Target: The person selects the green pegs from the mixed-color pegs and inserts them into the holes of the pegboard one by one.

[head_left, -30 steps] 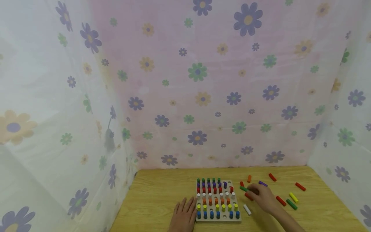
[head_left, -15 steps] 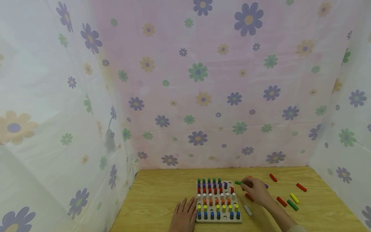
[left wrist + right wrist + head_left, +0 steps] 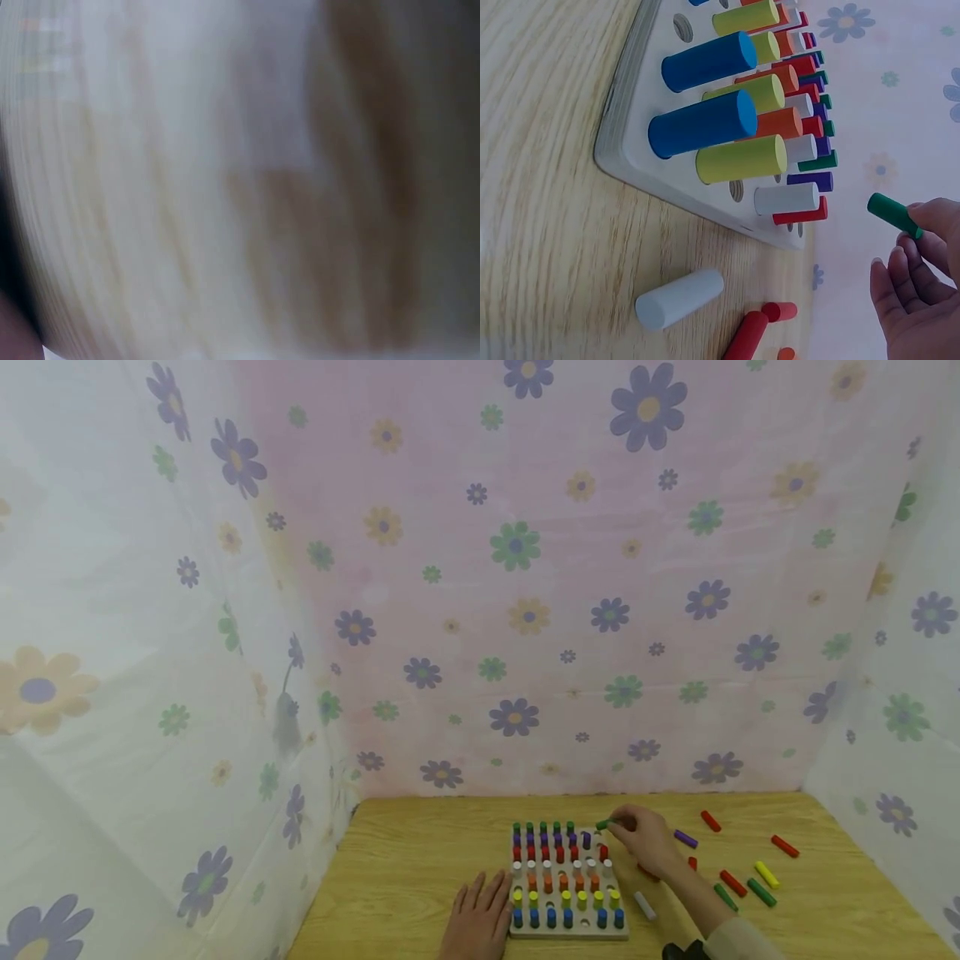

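A pale pegboard (image 3: 567, 932) on the table carries rows of upright colored pegs, with several bare holes among them. My right hand (image 3: 647, 842) pinches a green peg (image 3: 892, 214) between thumb and fingertips, above the board's far right corner by the green row. The peg is tilted and outside any hole. My left hand (image 3: 476, 917) lies flat with straight fingers at the board's left edge. In the left wrist view only blurred wood grain shows. A white peg (image 3: 681, 298) lies just right of the board.
Loose pegs lie on the wooden table right of the board: a purple peg (image 3: 686, 838), a yellow peg (image 3: 767, 874), a green peg (image 3: 762, 892) and several red ones, such as the red peg (image 3: 785, 846). Flowered cloth (image 3: 525, 610) walls the table's back and sides.
My right hand has carried the green peg left and away from me, from the loose pegs to the board's far right corner. The left hand has stayed put.
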Available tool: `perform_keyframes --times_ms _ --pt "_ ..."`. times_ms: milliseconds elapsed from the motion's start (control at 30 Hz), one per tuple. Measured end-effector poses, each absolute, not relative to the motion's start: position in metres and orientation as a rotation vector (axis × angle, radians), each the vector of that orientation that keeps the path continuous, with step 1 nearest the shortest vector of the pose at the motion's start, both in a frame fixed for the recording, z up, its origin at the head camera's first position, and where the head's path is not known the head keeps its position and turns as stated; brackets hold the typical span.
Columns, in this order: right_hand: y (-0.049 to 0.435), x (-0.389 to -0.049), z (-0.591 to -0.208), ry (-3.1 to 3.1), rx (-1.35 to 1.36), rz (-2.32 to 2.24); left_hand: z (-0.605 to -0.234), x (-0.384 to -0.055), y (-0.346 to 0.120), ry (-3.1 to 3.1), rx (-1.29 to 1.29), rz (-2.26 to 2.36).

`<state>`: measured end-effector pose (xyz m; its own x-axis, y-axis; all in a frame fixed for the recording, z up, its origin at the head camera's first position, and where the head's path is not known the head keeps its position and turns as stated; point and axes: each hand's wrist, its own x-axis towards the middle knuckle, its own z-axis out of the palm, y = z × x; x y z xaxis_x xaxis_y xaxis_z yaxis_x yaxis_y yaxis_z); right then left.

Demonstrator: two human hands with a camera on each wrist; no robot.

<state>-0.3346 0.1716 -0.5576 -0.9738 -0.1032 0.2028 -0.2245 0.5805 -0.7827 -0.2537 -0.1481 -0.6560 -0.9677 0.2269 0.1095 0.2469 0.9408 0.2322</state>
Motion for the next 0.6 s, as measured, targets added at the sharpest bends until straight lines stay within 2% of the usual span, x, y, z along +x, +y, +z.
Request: perform_keyframes --times_ms 600 --pt "0.152 -0.357 -0.575 -2.663 0.258 1.326 -0.655 -0.255 -0.147 -3.050 -0.349 -0.375"
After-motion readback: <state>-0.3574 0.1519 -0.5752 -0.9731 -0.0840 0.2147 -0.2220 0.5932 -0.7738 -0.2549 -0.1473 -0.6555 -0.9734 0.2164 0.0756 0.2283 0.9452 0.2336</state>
